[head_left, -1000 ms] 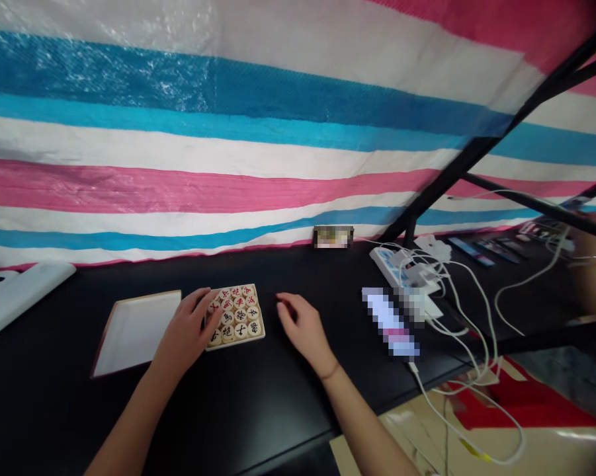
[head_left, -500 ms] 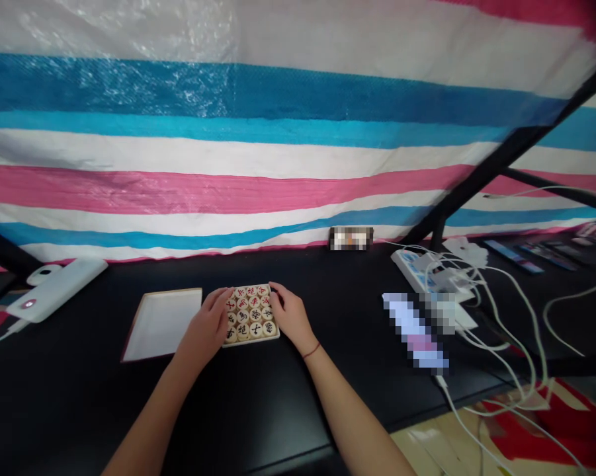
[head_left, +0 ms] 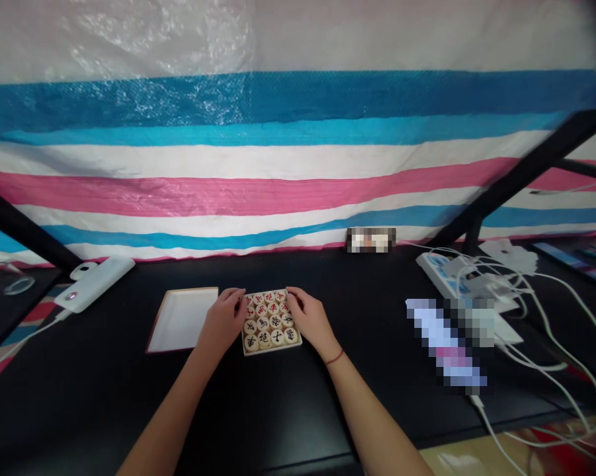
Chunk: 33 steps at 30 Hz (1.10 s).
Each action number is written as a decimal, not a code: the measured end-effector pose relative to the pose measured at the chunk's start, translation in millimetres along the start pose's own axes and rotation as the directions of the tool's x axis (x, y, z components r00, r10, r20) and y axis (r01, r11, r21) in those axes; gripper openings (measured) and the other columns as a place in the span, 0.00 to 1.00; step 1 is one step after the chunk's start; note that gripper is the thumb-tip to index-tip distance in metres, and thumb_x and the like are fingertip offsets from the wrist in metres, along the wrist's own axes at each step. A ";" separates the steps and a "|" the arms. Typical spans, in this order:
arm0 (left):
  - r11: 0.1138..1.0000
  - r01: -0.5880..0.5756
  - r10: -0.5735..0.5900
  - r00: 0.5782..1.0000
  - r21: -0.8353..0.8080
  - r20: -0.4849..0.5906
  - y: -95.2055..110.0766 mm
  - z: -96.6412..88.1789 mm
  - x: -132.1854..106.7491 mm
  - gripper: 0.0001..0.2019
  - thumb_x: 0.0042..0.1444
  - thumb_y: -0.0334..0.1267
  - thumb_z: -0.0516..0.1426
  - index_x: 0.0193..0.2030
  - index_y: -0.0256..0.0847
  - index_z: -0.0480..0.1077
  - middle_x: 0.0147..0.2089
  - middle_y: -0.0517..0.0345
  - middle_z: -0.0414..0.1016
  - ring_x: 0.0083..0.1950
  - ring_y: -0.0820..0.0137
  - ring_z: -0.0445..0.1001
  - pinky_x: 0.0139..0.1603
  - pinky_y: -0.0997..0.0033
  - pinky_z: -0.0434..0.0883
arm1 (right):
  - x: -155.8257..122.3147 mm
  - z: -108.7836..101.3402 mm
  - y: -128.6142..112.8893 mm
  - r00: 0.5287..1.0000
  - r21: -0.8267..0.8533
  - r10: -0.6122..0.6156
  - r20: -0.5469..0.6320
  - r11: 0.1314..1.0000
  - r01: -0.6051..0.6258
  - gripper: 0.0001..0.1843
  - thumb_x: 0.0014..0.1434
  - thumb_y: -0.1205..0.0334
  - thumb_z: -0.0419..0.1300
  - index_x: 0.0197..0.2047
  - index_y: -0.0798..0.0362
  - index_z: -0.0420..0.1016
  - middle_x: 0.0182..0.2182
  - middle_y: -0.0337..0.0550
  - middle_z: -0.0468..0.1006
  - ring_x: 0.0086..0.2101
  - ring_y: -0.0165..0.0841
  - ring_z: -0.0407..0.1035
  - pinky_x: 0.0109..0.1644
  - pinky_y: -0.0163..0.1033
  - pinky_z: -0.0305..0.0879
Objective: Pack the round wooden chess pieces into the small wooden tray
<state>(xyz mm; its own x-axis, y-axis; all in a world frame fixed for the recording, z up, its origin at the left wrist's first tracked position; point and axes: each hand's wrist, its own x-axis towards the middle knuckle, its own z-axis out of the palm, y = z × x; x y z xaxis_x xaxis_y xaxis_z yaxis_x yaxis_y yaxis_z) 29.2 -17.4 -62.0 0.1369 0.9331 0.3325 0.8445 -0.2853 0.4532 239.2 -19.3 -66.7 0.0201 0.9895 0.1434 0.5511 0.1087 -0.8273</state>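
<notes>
"Status of the grip?"

"You are closing your left hand (head_left: 223, 322) and right hand (head_left: 311, 322) narrowly around the wooden tray (head_left: 270, 352) of xiangqi pieces (head_left: 270, 320), right of the white board (head_left: 181, 320). Whether you are holding it, I cannot tell. Keep your fingertips (head_left: 290, 294) along the edges."

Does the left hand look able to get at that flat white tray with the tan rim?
Likely yes: the left hand sits at the square wooden box of round chess pieces, and the flat white tray lies right beside it, nothing visible between them.
</notes>
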 end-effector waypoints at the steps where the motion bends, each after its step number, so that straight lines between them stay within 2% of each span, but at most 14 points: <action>1: 1.000 0.004 -0.004 1.000 0.010 0.010 2.1 0.1 -0.4 0.13 0.61 0.37 0.51 0.47 0.39 0.74 0.49 0.49 0.76 0.43 0.64 0.78 0.46 0.64 0.76 | -0.6 -1.0 -0.4 1.000 0.002 0.011 -0.002 1.000 -0.011 0.18 0.62 0.56 0.51 0.47 0.52 0.78 0.35 0.45 0.82 0.36 0.37 0.76 0.41 0.38 0.68; 4: 0.999 0.005 -0.007 1.000 0.045 0.031 10.8 -0.9 -1.2 0.12 0.61 0.38 0.53 0.45 0.38 0.74 0.47 0.47 0.76 0.41 0.63 0.78 0.44 0.64 0.75 | -2.4 -3.1 -1.2 1.000 0.009 0.026 0.000 1.000 -0.026 0.18 0.62 0.55 0.51 0.46 0.53 0.78 0.31 0.44 0.81 0.32 0.35 0.75 0.37 0.36 0.67; 9: 0.962 0.025 -0.066 0.987 0.271 0.146 28.8 -8.3 7.4 0.11 0.61 0.37 0.53 0.35 0.36 0.75 0.41 0.47 0.76 0.37 0.62 0.77 0.38 0.65 0.72 | -2.7 -3.5 -1.4 1.000 -0.003 0.016 0.004 1.000 -0.016 0.18 0.62 0.55 0.51 0.46 0.54 0.77 0.25 0.41 0.77 0.28 0.34 0.72 0.34 0.36 0.65; 11: 0.954 0.018 -0.071 0.983 0.301 0.168 33.9 -10.7 11.9 0.11 0.61 0.37 0.52 0.33 0.36 0.74 0.39 0.48 0.75 0.36 0.62 0.76 0.38 0.65 0.71 | -2.5 -3.7 -2.0 1.000 0.003 0.017 0.009 1.000 -0.017 0.18 0.62 0.55 0.52 0.46 0.54 0.77 0.25 0.41 0.77 0.28 0.34 0.72 0.35 0.36 0.65; 14: 0.951 -0.002 -0.056 0.982 0.310 0.179 37.7 -12.5 15.1 0.09 0.61 0.36 0.53 0.36 0.37 0.74 0.39 0.48 0.74 0.38 0.61 0.75 0.38 0.64 0.70 | -2.2 -4.3 -2.9 1.000 0.012 0.020 0.011 1.000 -0.020 0.17 0.62 0.56 0.52 0.45 0.55 0.77 0.26 0.41 0.77 0.29 0.34 0.72 0.35 0.36 0.64; 19: 0.939 -0.001 -0.062 0.983 0.344 0.171 36.3 -14.8 13.4 0.07 0.61 0.38 0.53 0.38 0.42 0.73 0.39 0.52 0.76 0.44 0.56 0.73 0.43 0.57 0.66 | -1.4 -5.0 -1.3 1.000 0.020 0.009 -0.005 1.000 -0.009 0.15 0.62 0.58 0.52 0.44 0.54 0.77 0.25 0.40 0.77 0.28 0.33 0.71 0.35 0.36 0.66; 21: 0.963 0.004 -0.043 0.989 0.270 0.141 34.8 -15.5 12.8 0.06 0.60 0.36 0.54 0.37 0.42 0.72 0.39 0.53 0.76 0.43 0.59 0.73 0.44 0.59 0.66 | -2.9 -4.6 -2.0 0.995 0.006 -0.057 -0.078 0.998 0.057 0.14 0.62 0.59 0.53 0.43 0.54 0.77 0.25 0.41 0.76 0.29 0.34 0.71 0.37 0.38 0.67; 23: 0.996 0.001 -0.009 0.996 0.090 0.086 35.3 -15.4 12.4 0.05 0.59 0.35 0.54 0.36 0.42 0.71 0.39 0.55 0.75 0.40 0.64 0.74 0.43 0.63 0.67 | -6.6 -3.3 -5.8 0.967 -0.029 -0.206 -0.150 0.978 0.204 0.14 0.60 0.61 0.54 0.47 0.55 0.75 0.31 0.44 0.77 0.34 0.36 0.72 0.42 0.41 0.69; 25: 0.989 -0.001 0.006 0.999 -0.146 0.032 39.3 -14.2 11.6 0.04 0.57 0.37 0.55 0.35 0.42 0.70 0.37 0.57 0.73 0.36 0.68 0.74 0.40 0.68 0.69 | -12.2 -0.8 -12.6 0.906 -0.059 -0.395 -0.153 0.918 0.391 0.19 0.58 0.62 0.58 0.53 0.53 0.72 0.41 0.48 0.76 0.42 0.38 0.71 0.49 0.45 0.69; 27: 0.943 0.030 -0.023 0.999 -0.332 0.025 46.2 -12.3 10.2 0.04 0.56 0.39 0.56 0.35 0.42 0.70 0.34 0.60 0.72 0.33 0.70 0.73 0.37 0.70 0.71 | -17.9 2.2 -20.5 0.839 -0.045 -0.532 -0.119 0.847 0.530 0.22 0.57 0.64 0.59 0.56 0.50 0.69 0.47 0.48 0.74 0.47 0.39 0.69 0.53 0.46 0.68; 28: 0.917 0.061 -0.048 0.998 -0.394 0.042 49.8 -11.3 9.4 0.05 0.55 0.40 0.56 0.35 0.42 0.69 0.32 0.61 0.72 0.32 0.71 0.73 0.36 0.71 0.71 | -20.1 3.2 -23.7 0.817 -0.027 -0.565 -0.113 0.824 0.566 0.22 0.59 0.65 0.59 0.57 0.48 0.69 0.47 0.48 0.74 0.48 0.38 0.69 0.53 0.45 0.68; 30: 0.871 0.119 -0.078 0.991 -0.477 0.105 54.7 -9.7 8.1 0.06 0.55 0.41 0.57 0.36 0.42 0.69 0.31 0.62 0.74 0.32 0.70 0.74 0.35 0.71 0.72 | -21.5 2.4 -26.6 0.809 0.011 -0.574 -0.126 0.815 0.580 0.19 0.61 0.67 0.56 0.55 0.47 0.69 0.47 0.47 0.74 0.47 0.35 0.70 0.53 0.42 0.69; 32: 0.865 0.119 -0.065 0.990 -0.487 0.125 53.4 -8.5 7.6 0.08 0.56 0.43 0.57 0.40 0.43 0.70 0.34 0.60 0.76 0.35 0.69 0.76 0.37 0.70 0.73 | -18.0 -3.3 -22.3 0.831 0.015 -0.530 -0.165 0.842 0.540 0.17 0.62 0.67 0.55 0.53 0.47 0.71 0.46 0.46 0.75 0.46 0.35 0.70 0.52 0.41 0.69; 33: 0.886 0.085 -0.043 0.994 -0.456 0.101 49.9 -8.1 7.6 0.09 0.57 0.43 0.56 0.42 0.43 0.71 0.37 0.58 0.77 0.37 0.68 0.76 0.39 0.68 0.73 | -14.4 -7.9 -17.0 0.847 -0.011 -0.491 -0.202 0.866 0.500 0.16 0.61 0.67 0.55 0.52 0.48 0.72 0.45 0.46 0.75 0.46 0.36 0.71 0.52 0.42 0.69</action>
<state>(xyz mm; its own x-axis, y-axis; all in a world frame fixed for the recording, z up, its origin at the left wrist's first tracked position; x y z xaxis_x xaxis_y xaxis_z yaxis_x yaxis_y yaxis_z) 68.2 -26.3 -30.1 0.1517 0.9620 0.2271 0.5240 -0.2731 0.8068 236.2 -36.1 -50.3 -0.0856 0.7656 0.6376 0.4965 0.5876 -0.6389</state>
